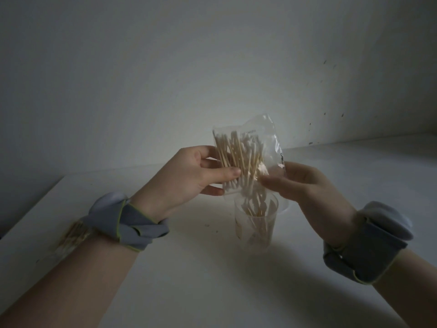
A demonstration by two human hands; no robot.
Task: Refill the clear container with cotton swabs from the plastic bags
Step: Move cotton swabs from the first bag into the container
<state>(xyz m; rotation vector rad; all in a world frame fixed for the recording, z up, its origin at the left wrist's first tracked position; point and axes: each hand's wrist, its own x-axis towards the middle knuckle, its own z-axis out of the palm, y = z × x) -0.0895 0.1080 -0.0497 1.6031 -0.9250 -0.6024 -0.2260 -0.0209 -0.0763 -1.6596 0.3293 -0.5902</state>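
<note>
A clear plastic bag (264, 138) is held just above the clear container (256, 230), which stands upright on the white table (212, 280). The bag is packed with wooden-stemmed cotton swabs (238, 157), most lying along its length. The left hand (189, 176) grips the bag's left side, thumb across the front and fingers curled behind. The right hand (307, 188) pinches the bag's lower right part between thumb and fingertips. Inside the container a loose bunch of swabs (257, 214) stands on end, tips near the rim; the bag's lower edge there is blurred. Another bundle of swabs (73, 234) lies on the table beside the left wrist.
</note>
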